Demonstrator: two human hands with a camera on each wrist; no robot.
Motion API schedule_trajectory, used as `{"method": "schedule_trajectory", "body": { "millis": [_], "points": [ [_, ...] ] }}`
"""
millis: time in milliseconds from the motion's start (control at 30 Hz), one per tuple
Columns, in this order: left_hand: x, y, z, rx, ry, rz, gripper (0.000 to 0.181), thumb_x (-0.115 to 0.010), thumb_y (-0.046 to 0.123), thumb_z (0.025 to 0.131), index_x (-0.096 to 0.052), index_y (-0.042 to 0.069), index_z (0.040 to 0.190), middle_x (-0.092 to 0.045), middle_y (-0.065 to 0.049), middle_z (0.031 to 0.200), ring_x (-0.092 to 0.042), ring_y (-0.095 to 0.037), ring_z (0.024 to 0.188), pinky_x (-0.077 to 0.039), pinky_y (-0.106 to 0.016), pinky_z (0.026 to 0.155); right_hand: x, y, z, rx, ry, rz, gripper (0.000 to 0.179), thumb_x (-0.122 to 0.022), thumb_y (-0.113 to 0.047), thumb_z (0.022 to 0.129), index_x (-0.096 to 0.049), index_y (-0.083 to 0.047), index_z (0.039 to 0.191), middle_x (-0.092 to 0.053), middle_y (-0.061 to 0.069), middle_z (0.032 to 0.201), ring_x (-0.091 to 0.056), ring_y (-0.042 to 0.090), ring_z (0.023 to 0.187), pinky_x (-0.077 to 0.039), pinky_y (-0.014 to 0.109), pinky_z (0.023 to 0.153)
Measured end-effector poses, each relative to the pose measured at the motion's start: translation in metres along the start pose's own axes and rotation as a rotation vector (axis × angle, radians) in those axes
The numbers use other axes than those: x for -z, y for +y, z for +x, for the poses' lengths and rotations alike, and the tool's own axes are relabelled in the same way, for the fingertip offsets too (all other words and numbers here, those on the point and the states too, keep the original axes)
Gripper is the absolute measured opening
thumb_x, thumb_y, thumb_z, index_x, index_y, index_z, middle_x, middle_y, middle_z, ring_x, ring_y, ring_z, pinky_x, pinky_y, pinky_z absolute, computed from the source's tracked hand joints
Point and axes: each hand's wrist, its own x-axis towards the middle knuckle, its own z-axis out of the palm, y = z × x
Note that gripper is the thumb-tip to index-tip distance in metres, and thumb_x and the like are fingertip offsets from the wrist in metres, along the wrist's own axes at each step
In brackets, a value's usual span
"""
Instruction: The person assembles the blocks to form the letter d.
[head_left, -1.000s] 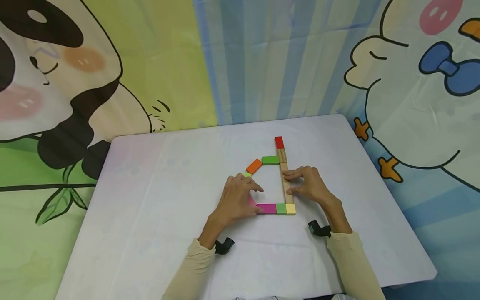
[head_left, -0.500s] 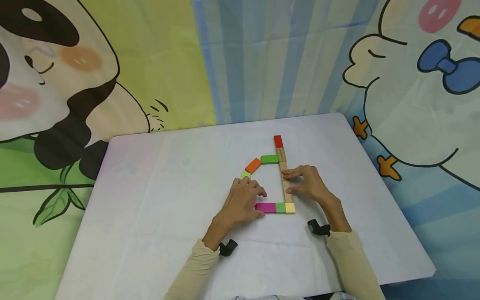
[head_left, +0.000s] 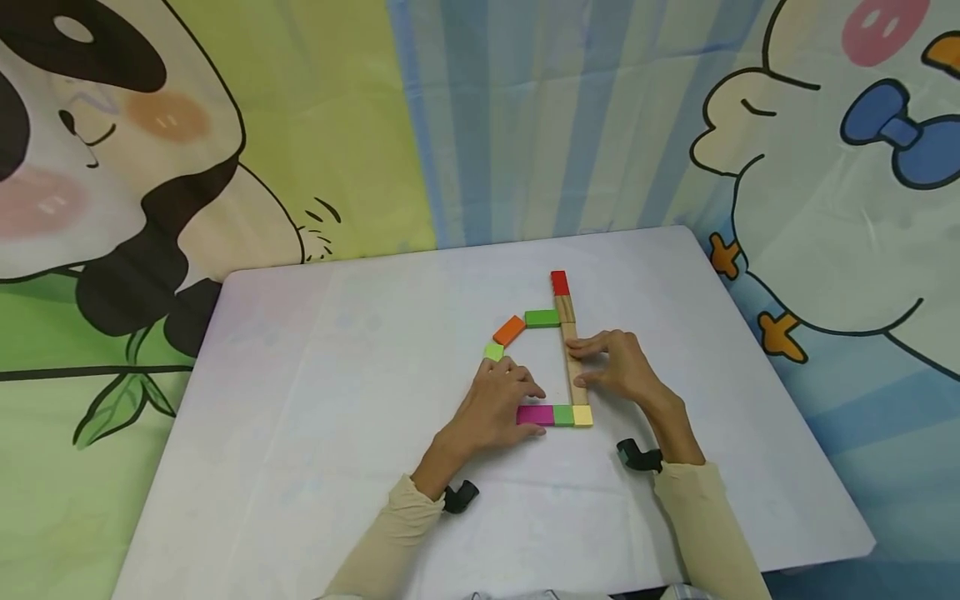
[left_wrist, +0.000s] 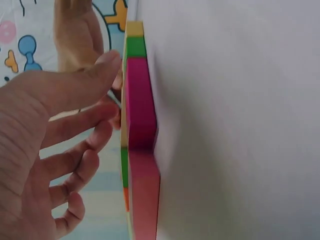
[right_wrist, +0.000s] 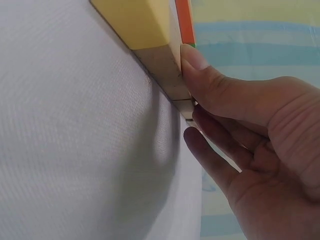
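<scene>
A flat outline of colored wooden blocks lies on the table. My left hand (head_left: 498,404) hovers around the magenta block (head_left: 535,415), fingers loosely bent. The left wrist view shows its thumb above that block, with a pink block (left_wrist: 144,195) adjoining it; the hand hides the pink one in the head view. My right hand (head_left: 622,367) touches the plain wooden strip (head_left: 573,367) along its right edge with thumb and fingertip. A green block (head_left: 563,415) and a yellow block (head_left: 582,416) continue the near row.
At the far end of the strip sits a red block (head_left: 559,282). A long green block (head_left: 542,318), an orange block (head_left: 509,331) and a light green block (head_left: 493,351) curve leftward. The white table (head_left: 337,400) meets a cartoon curtain (head_left: 510,117) behind.
My left hand has shifted a little to the right, uncovering the light green block and covering the pink one. The right hand keeps its place at the wooden strip.
</scene>
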Motion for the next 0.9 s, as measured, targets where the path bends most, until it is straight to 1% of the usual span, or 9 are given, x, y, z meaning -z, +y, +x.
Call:
{"method": "schedule_trajectory", "body": {
  "millis": [167,333,433,600,800,900],
  "points": [
    [-0.011,0.014,0.013,-0.01,-0.011,0.061,0.047,-0.091,0.057,0.084,-0.082,0.028,0.12,-0.075,0.009,0.113,-0.059,-0.014,0.111,-0.042,-0.038,0.101,0.0,0.001,0.0,-0.014,0.005,0.006,0.054,-0.099,-0.004,0.074,-0.08,-0.005,0.124,-0.076,0.008,0.137,-0.07,0.038,0.128,-0.049,0.061,0.115],
    [-0.018,0.021,0.017,-0.007,-0.035,0.1,0.046,-0.09,0.059,0.083,-0.082,0.03,0.118,-0.075,0.012,0.107,-0.058,-0.012,0.103,-0.04,-0.037,0.097,0.0,0.0,-0.001,-0.005,-0.002,0.019,0.053,-0.099,-0.004,0.074,-0.08,-0.004,0.124,-0.076,0.008,0.137,-0.07,0.037,0.129,-0.05,0.059,0.114],
    [-0.021,0.023,0.017,-0.015,-0.026,0.099,0.042,-0.091,0.056,0.083,-0.082,0.03,0.115,-0.075,0.013,0.101,-0.057,-0.011,0.098,-0.039,-0.036,0.095,0.0,0.0,-0.001,-0.001,0.001,0.015,0.053,-0.099,-0.004,0.074,-0.08,-0.004,0.124,-0.077,0.008,0.136,-0.07,0.037,0.128,-0.049,0.059,0.115],
    [-0.024,0.023,0.017,-0.024,-0.009,0.108,0.036,-0.091,0.053,0.084,-0.082,0.031,0.111,-0.074,0.014,0.097,-0.056,-0.011,0.096,-0.038,-0.036,0.093,0.0,0.0,0.0,-0.005,0.003,0.011,0.053,-0.099,-0.005,0.074,-0.081,-0.004,0.123,-0.077,0.008,0.136,-0.07,0.037,0.127,-0.049,0.06,0.115],
    [-0.026,0.023,0.018,-0.026,-0.005,0.12,0.035,-0.091,0.054,0.084,-0.082,0.031,0.11,-0.074,0.014,0.097,-0.056,-0.012,0.096,-0.039,-0.036,0.093,0.001,0.0,-0.001,0.009,0.008,0.009,0.052,-0.099,-0.004,0.074,-0.081,-0.003,0.123,-0.077,0.009,0.135,-0.07,0.039,0.126,-0.049,0.061,0.114],
    [-0.024,0.023,0.018,-0.019,-0.014,0.109,0.039,-0.091,0.055,0.084,-0.082,0.031,0.113,-0.074,0.013,0.099,-0.057,-0.012,0.098,-0.039,-0.036,0.094,0.0,0.001,-0.001,0.005,0.007,0.009,0.052,-0.099,-0.004,0.074,-0.081,-0.003,0.123,-0.077,0.009,0.135,-0.069,0.039,0.127,-0.048,0.061,0.115]
  ]
}}
